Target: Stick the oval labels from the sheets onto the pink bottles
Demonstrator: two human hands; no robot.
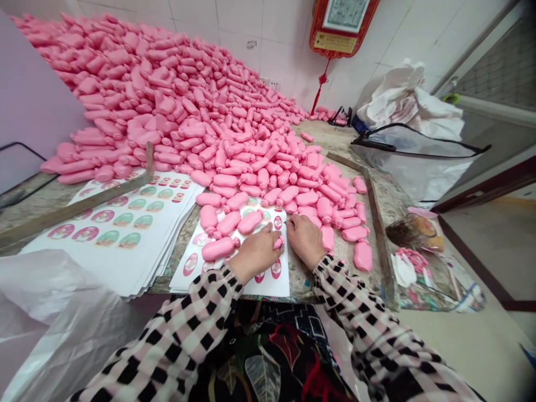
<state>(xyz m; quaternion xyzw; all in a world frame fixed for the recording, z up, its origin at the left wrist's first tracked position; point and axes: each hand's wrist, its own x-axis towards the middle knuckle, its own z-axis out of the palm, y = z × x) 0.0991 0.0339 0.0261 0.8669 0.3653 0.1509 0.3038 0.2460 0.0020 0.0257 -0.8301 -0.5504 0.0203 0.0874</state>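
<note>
Holding a small pink bottle-shaped piece (278,242) now, just right of the frame's centre, over the right side of a sticker sheet (272,287). Curling the left hand (257,254) around it, fingers bunched close and pinching the piece near the tips, probably to stop it rolling. Angling the right hand (305,237) in from the right, beside the sheet's edge, fingers bent and drawn together; can't tell whether pinching a sticker or nothing.

Lying just left of the left hand, more loose pieces (220,248) on the same sheet, perhaps for an easy reach. Rising behind, right up into the upper left, a huge heap of pink pieces (167,84). Lining the right side of the spread, a wooden strip (379,234), likely serving as a fence. Crossing the left of the frame, a wooden batten (75,212) over a stack of printed sheets (92,262), maybe weighing down or holding back.

On to the print! Showing on the near sheet, pink oval stickers (190,264); on the stack, pink and green arched labels (108,238), lettering too small to read. Hanging at upper centre-right, a red wall plaque (343,22) with a gold panel, characters not legible. Crumpled at upper right, a white sack (402,100) with reddish print, also unreadable.
</note>
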